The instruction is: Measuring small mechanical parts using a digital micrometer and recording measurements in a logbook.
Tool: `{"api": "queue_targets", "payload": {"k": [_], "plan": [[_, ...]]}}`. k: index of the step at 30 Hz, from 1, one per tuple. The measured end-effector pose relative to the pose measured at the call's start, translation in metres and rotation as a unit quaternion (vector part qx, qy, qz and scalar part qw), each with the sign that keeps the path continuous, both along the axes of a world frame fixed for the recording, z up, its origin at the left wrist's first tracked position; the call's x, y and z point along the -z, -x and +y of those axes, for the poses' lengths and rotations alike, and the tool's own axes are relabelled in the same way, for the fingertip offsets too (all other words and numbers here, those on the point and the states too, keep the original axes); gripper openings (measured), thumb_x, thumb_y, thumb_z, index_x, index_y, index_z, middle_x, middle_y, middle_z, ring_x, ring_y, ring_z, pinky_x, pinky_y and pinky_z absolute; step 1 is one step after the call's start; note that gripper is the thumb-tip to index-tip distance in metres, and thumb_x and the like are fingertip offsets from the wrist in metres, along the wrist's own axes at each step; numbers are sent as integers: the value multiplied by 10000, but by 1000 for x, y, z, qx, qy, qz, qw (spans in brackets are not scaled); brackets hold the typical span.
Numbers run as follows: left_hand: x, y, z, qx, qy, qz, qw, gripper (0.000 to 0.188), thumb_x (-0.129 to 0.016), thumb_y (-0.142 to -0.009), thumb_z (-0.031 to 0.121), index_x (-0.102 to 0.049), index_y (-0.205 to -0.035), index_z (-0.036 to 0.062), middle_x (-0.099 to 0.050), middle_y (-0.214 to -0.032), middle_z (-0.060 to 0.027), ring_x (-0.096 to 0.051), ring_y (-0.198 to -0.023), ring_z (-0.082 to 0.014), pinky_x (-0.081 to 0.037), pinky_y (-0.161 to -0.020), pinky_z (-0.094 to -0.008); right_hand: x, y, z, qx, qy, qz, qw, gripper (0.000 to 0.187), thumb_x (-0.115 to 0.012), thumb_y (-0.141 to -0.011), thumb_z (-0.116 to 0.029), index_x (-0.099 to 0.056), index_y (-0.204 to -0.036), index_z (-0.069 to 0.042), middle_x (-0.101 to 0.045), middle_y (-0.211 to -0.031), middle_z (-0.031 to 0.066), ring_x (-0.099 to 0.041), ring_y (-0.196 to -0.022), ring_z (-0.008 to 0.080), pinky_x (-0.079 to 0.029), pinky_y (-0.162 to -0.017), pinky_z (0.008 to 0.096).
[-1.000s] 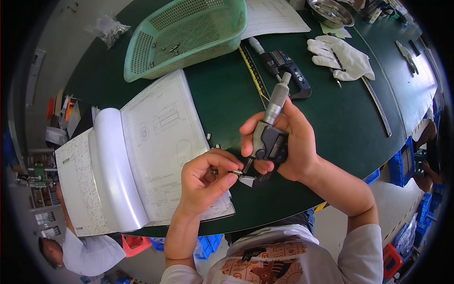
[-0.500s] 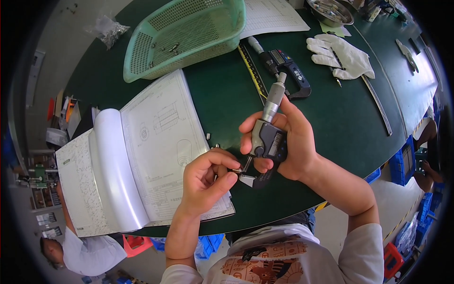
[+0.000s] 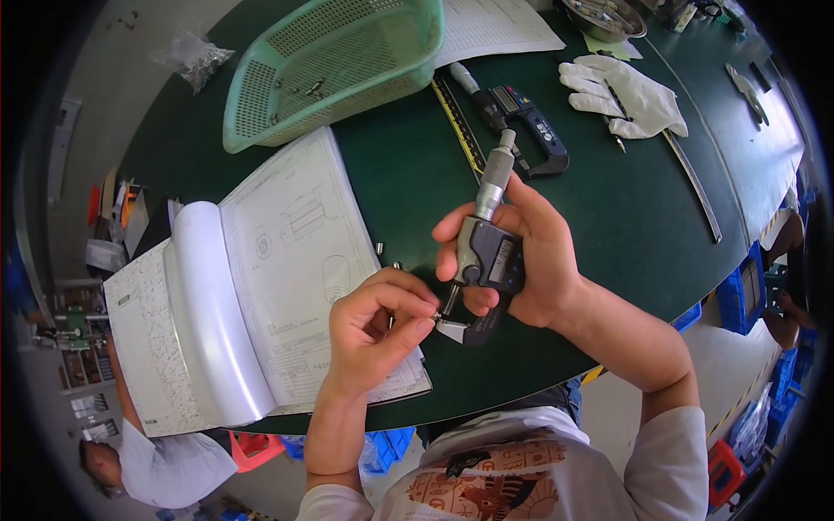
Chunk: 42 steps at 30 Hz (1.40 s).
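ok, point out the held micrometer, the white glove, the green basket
Held micrometer (image 3: 492,258): head view, on its display housing.
White glove (image 3: 650,102): head view, on its broad body.
Green basket (image 3: 365,102): head view, on its near wall.

Worktop (image 3: 625,226): dark green.
Basket (image 3: 252,87), far left edge: mint green, perforated.
2 micrometers (image 3: 499,256): black and silver-grey.
Glove (image 3: 650,108): white.
Folder cover (image 3: 146,347), near left edge: white, dark speckles.

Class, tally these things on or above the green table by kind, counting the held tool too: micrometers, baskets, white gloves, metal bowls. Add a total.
Micrometers: 2
Baskets: 1
White gloves: 1
Metal bowls: 1
Total: 5
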<state>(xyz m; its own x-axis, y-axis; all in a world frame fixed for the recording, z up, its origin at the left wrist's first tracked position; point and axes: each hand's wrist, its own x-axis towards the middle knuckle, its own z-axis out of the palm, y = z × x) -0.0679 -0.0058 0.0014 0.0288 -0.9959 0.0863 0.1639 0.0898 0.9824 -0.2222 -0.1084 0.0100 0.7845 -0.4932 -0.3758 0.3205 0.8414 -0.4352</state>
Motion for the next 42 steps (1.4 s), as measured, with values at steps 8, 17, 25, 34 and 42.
{"api": "queue_targets", "payload": {"k": [8,17,25,34,42], "plan": [[-7,-1,1,12,12,-79,997,147,-580,-662,-110,-584,-777,-19,-546,-857,-108,-378,-494,-21,-294,-472,-150,-2,0,-1,-29,-6,7,1000,644,-176,-833,-536,-522,-872,6,-566,-681,160,-443,-403,179,-376,-384,252],[-6,-1,0,12,16,-90,996,146,-585,-663,-106,-585,-779,-17,-547,-858,-98,-360,-478,-17,-286,-467,-150,1,-1,0,-19,11,7,1000,688,-256,-774,-616,-538,-866,5,-572,-685,163,-474,-426,184,-385,-387,248],[-7,1,1,-1,8,-110,994,139,-584,-665,-104,-587,-769,-13,-548,-847,-80,-341,-461,-10,-269,-451,-149,2,-1,1,-15,44,28,998,692,-253,-774,-618,-544,-855,5,-573,-678,161,-476,-419,184,-391,-387,245],[-9,2,0,-11,4,-148,989,137,-582,-656,-107,-578,-740,1,-552,-825,-60,-324,-448,-11,-257,-441,-153,1,0,0,-25,36,21,999,672,-222,-794,-598,-534,-840,-5,-577,-685,122,-485,-484,145,-375,-401,234],[-8,4,2,-20,-28,-113,993,143,-576,-676,-84,-555,-795,-7,-531,-831,-54,-330,-470,-10,-262,-455,-152,-1,0,0,-11,54,32,998,666,-231,-792,-607,-531,-820,-14,-578,-682,114,-500,-514,141,-372,-402,237]]}}
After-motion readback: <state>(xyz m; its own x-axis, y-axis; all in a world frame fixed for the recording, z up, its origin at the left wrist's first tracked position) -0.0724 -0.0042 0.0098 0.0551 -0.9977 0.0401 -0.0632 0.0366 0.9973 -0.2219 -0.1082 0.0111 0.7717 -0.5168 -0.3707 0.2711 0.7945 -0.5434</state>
